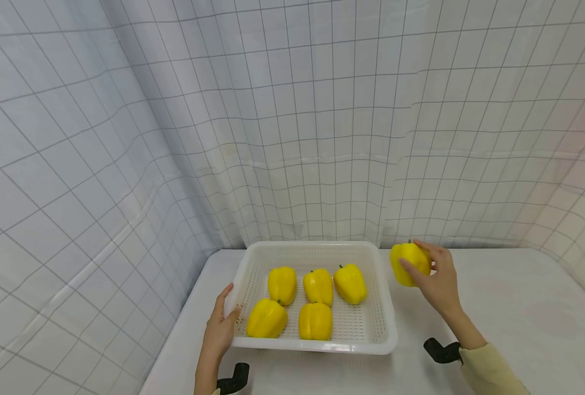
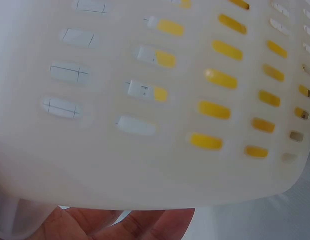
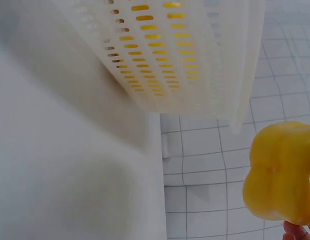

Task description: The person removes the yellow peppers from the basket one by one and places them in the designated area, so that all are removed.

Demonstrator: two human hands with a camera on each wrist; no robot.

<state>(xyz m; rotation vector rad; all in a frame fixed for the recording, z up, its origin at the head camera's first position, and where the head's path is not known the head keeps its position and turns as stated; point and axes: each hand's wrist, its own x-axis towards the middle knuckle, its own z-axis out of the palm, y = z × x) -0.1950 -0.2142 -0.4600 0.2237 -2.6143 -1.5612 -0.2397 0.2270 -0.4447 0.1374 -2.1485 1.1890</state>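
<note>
A white perforated plastic basket [image 1: 322,346] sits on the table with several yellow bell peppers [image 1: 282,285] lying in it. My left hand [image 1: 219,329] grips the basket's left rim, thumb toward the inside. From the left wrist, yellow shows through the slots of the basket wall [image 2: 94,170], and fingers [image 2: 165,225] appear at its edge. Just right of the basket, my right hand [image 1: 440,280] holds another yellow bell pepper [image 1: 408,264] between thumb and fingers, its green stem upward. The right wrist view shows this pepper [image 3: 280,172] raised, apart from the basket.
The white table [image 1: 514,318] extends to the right of the basket. Behind and at the left hangs a white gridded curtain [image 1: 317,181]. Black curved pieces [image 1: 441,351] are attached near both wrists.
</note>
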